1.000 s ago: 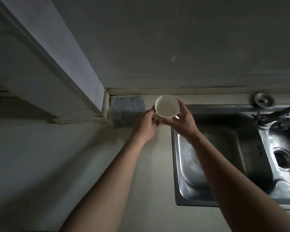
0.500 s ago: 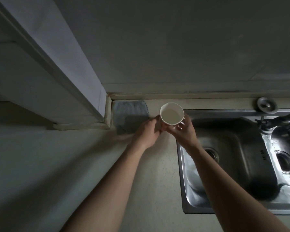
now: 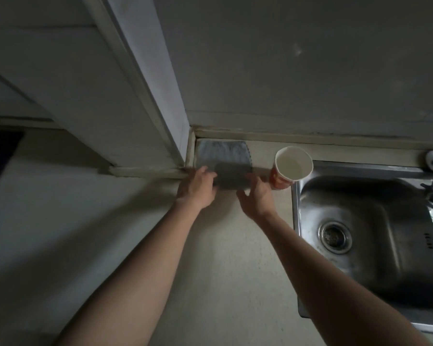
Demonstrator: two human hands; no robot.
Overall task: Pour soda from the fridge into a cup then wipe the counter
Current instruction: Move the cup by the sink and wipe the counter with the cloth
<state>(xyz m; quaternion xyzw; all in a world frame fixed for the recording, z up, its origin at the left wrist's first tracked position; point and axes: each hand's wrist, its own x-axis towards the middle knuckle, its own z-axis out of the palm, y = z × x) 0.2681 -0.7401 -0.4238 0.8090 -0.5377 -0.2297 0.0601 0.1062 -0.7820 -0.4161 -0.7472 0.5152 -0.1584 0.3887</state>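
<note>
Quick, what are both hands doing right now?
Left hand: fingers curled at the cloth edge; grip cannot be told.
Right hand: open, beside the cloth, holding nothing.

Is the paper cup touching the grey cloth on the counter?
Apart. The head view shows a strip of bare counter between the base of the paper cup and the right edge of the grey cloth.

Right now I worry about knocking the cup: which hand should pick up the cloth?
Left, probably. The left hand touches the cloth at its near edge, away from the cup. The right hand hovers at the corner close beside the cup and could bump it.
</note>
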